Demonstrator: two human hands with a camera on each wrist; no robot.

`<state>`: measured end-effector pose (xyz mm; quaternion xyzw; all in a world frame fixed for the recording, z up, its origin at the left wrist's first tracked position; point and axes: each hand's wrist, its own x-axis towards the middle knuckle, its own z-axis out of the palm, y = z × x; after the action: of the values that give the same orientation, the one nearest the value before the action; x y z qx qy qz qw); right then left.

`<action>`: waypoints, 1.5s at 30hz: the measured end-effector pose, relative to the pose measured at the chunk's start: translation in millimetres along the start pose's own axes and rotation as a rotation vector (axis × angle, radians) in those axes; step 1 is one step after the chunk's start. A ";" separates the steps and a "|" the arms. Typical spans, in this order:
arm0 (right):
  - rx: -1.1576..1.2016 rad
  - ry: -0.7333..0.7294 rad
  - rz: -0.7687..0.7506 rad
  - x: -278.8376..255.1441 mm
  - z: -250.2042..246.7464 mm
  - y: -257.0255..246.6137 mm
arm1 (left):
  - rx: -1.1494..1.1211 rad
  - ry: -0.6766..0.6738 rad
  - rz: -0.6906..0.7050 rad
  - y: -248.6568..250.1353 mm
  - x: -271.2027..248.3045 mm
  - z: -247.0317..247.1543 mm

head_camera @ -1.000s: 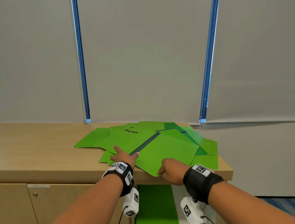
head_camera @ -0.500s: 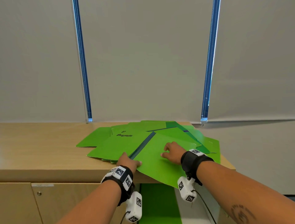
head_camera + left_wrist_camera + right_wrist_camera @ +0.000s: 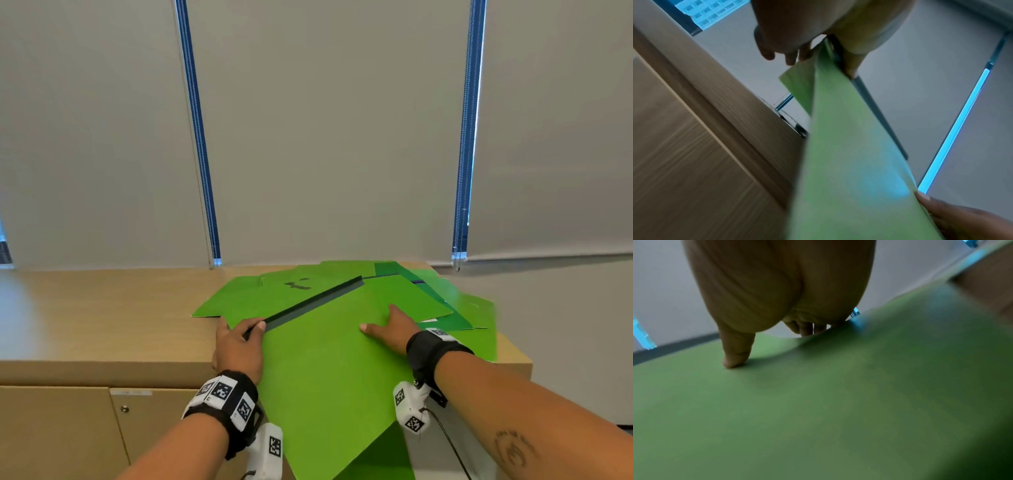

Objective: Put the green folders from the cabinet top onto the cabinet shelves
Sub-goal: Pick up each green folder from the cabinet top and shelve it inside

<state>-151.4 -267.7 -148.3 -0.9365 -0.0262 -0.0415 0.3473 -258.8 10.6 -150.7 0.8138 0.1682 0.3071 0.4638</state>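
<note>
A heap of green folders (image 3: pixel 404 284) lies on the right end of the wooden cabinet top (image 3: pixel 102 308). The top green folder (image 3: pixel 325 363), with a dark spine strip, juts over the front edge towards me. My left hand (image 3: pixel 239 339) pinches its left corner at the spine, thumb on top and fingers beneath, as the left wrist view shows on the folder (image 3: pixel 849 154). My right hand (image 3: pixel 387 329) lies flat on the cover with straight fingers; the right wrist view shows the thumb pressing the green folder (image 3: pixel 818 402).
Grey roller blinds (image 3: pixel 325 137) with blue gaps hang behind the cabinet. Closed cabinet doors (image 3: pixel 68 431) are below left. Something green (image 3: pixel 376 459) shows in the opening under the folder. The cabinet's right end (image 3: pixel 517 359) stops near my right wrist.
The top folder has slid towards me and now overhangs the front edge. My right hand moved from the folder's near edge up onto its cover; my left hand shifted to grip the spine corner.
</note>
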 end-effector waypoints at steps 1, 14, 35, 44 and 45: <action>0.105 -0.009 -0.006 -0.9 -1.6 -2.9 | -0.003 0.010 0.036 4.2 -3.1 -2.0; 0.406 0.166 -0.349 -18.8 -68.0 -67.5 | 0.681 -0.297 0.229 81.8 18.5 -22.1; 0.961 0.030 -0.243 -58.5 -72.3 -76.7 | -0.548 -0.039 0.063 90.1 14.0 -29.9; 0.966 0.067 -0.208 -68.9 -79.9 -46.0 | -0.331 -0.099 0.141 79.5 4.4 -2.6; 0.970 0.059 -0.207 -69.7 -82.2 -46.8 | -0.329 -0.106 0.142 81.7 4.2 -3.0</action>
<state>-229.3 -287.3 -62.5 -0.6579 -0.1254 -0.0854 0.7376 -258.5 -27.0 -78.0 0.7517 0.0332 0.3193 0.5761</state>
